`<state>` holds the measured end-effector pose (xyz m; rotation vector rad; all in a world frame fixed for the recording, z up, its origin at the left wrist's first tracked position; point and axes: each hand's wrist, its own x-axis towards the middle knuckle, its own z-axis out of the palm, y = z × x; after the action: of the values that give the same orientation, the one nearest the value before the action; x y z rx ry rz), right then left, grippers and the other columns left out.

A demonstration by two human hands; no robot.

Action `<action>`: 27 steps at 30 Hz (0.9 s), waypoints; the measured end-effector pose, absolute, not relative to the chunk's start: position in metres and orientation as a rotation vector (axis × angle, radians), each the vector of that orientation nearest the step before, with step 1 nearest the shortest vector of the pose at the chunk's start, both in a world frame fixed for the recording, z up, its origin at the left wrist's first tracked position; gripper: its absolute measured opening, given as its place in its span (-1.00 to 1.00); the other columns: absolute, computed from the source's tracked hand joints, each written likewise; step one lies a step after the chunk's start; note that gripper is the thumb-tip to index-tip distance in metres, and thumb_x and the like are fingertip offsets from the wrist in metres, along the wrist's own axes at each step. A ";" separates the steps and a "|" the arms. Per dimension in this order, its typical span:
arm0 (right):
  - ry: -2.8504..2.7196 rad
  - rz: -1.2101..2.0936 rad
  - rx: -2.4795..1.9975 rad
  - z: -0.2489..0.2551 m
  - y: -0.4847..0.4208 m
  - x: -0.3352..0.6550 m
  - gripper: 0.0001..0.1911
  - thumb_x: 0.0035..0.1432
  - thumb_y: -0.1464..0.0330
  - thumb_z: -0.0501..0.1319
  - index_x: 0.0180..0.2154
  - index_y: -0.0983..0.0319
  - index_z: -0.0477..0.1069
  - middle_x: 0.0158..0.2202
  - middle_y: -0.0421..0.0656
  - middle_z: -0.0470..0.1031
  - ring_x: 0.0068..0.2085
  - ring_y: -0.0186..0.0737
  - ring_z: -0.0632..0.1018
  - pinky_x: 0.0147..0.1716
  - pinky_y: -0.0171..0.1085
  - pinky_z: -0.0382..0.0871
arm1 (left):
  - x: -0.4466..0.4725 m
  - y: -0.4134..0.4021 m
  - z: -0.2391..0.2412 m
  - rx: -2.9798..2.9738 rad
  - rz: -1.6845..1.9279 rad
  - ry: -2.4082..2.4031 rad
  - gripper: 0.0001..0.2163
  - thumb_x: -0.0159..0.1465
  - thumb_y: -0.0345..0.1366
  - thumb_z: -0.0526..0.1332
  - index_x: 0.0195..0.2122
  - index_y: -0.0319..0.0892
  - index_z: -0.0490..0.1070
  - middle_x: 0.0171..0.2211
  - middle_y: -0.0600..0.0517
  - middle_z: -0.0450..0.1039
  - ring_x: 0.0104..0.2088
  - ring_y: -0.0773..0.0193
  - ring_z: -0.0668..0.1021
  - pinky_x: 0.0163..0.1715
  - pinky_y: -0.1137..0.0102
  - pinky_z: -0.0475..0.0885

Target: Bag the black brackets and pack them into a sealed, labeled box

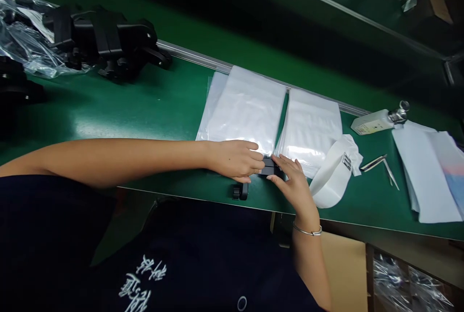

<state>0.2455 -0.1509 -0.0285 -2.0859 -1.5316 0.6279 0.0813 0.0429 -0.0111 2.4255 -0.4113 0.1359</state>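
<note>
A small black plastic part (268,167) lies near the front edge of the green table (152,109). My left hand (235,158) grips it from the left, fingers curled over it. My right hand (292,181) meets it from the right, fingertips pinching its end. A piece of the same black part (240,191) sticks out below my left hand. Just behind the hands lie two stacks of clear plastic bags (246,109), side by side.
A heap of black plastic parts (108,41) and crumpled plastic wrap (25,36) sits far left. A white tape roll (333,177), metal tweezers (379,164), a white bottle (377,121) and white sheets (427,172) lie to the right.
</note>
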 end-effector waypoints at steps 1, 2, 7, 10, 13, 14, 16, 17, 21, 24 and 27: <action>-1.527 0.633 -2.087 -0.028 -0.151 0.246 -0.52 0.18 0.16 0.24 0.14 -0.01 0.35 0.15 -0.13 0.43 0.24 0.04 0.34 0.27 0.27 -0.09 | 0.084 0.041 -0.012 2.429 0.167 -0.442 -0.83 0.26 -0.12 0.14 -0.22 0.10 0.51 -0.34 0.05 0.51 -0.22 0.24 0.50 -0.09 0.37 0.30; -1.522 0.639 -2.087 -0.027 -0.151 0.247 -0.52 0.17 0.16 0.24 0.14 -0.01 0.35 0.14 -0.13 0.43 0.24 0.04 0.34 0.27 0.27 -0.10 | 0.086 0.040 -0.013 2.441 0.211 -0.475 -0.82 0.27 -0.13 0.12 -0.23 0.10 0.51 -0.35 0.04 0.51 -0.24 0.24 0.50 -0.11 0.36 0.30; -1.533 0.658 -2.049 -0.031 -0.151 0.253 -0.50 0.17 0.16 0.26 0.15 -0.02 0.34 0.15 -0.14 0.42 0.25 0.02 0.32 0.28 0.24 -0.10 | 0.070 0.043 -0.016 2.627 0.286 -0.471 -0.74 0.35 -0.16 0.04 -0.11 0.00 0.50 -0.36 -0.01 0.51 -0.28 0.21 0.50 -0.20 0.34 0.33; -1.528 0.680 -2.035 -0.032 -0.149 0.248 -0.49 0.18 0.17 0.26 0.16 0.00 0.33 0.17 -0.14 0.40 0.26 0.02 0.30 0.28 0.23 -0.08 | 0.053 0.045 -0.015 2.700 0.252 -0.292 -0.70 0.37 -0.15 0.02 -0.03 -0.04 0.48 -0.25 -0.04 0.54 -0.23 0.20 0.52 -0.19 0.32 0.36; -1.516 0.694 -1.985 -0.023 -0.153 0.240 -0.48 0.19 0.20 0.24 0.18 0.00 0.30 0.18 -0.14 0.39 0.27 -0.01 0.28 0.27 0.15 0.03 | 0.042 0.040 -0.013 2.711 0.298 -0.244 -0.72 0.37 -0.16 0.05 -0.02 -0.04 0.48 -0.14 -0.05 0.55 -0.15 0.19 0.54 -0.10 0.29 0.39; -1.510 0.693 -1.955 -0.017 -0.158 0.242 -0.47 0.19 0.21 0.24 0.19 0.00 0.29 0.20 -0.14 0.37 0.27 -0.03 0.29 0.26 0.10 0.09 | 0.039 0.037 -0.013 2.722 0.329 -0.261 -0.73 0.37 -0.18 0.06 -0.02 -0.04 0.48 -0.11 -0.04 0.55 -0.12 0.18 0.55 -0.06 0.27 0.39; -1.400 0.587 -1.947 -0.005 -0.171 0.258 -0.48 0.19 0.22 0.22 0.19 0.03 0.30 0.19 -0.13 0.37 0.23 -0.07 0.35 0.20 -0.01 0.21 | 0.034 0.033 -0.016 2.743 0.410 -0.287 -0.74 0.36 -0.24 0.09 0.02 -0.02 0.46 -0.07 -0.02 0.55 -0.07 0.16 0.55 0.01 0.24 0.38; -1.272 0.448 -1.984 0.000 -0.179 0.274 -0.53 0.20 0.21 0.20 0.15 0.06 0.34 0.16 -0.10 0.41 0.18 -0.08 0.39 0.16 -0.05 0.26 | 0.032 0.032 -0.019 2.751 0.453 -0.269 -0.73 0.35 -0.28 0.10 0.04 0.00 0.44 -0.06 0.00 0.55 -0.06 0.15 0.55 0.02 0.22 0.39; -0.472 -0.161 -2.242 0.011 -0.226 0.374 -0.68 0.22 0.22 0.09 -0.18 0.28 0.48 -0.19 -0.01 0.55 -0.16 -0.11 0.52 -0.12 -0.13 0.38 | 0.027 0.034 -0.033 2.697 0.643 -0.131 -0.62 0.30 -0.33 0.13 0.13 0.13 0.35 -0.05 0.03 0.54 -0.07 0.10 0.56 -0.07 0.18 0.47; -0.157 -0.115 -2.374 0.003 -0.251 0.444 -0.79 0.14 0.32 0.12 -0.34 0.33 0.45 -0.41 -0.06 0.50 -0.36 -0.17 0.47 -0.26 -0.16 0.34 | 0.027 0.032 -0.036 2.685 0.722 -0.070 -0.60 0.30 -0.34 0.11 0.15 0.10 0.33 -0.09 0.00 0.54 -0.11 0.08 0.57 -0.15 0.19 0.51; -0.084 -0.103 -2.369 -0.011 -0.246 0.481 -0.86 0.12 0.35 0.18 -0.39 0.31 0.40 -0.48 -0.14 0.45 -0.44 -0.26 0.41 -0.31 -0.21 0.32 | 0.029 0.027 -0.033 2.726 0.733 -0.077 -0.66 0.31 -0.34 0.09 0.10 0.02 0.37 -0.10 -0.04 0.53 -0.12 0.09 0.58 -0.18 0.21 0.51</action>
<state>0.4805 -0.2464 -0.0113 -2.3692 -0.0838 -0.1026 0.0289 0.0269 -0.0328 2.7257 -0.0768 0.7335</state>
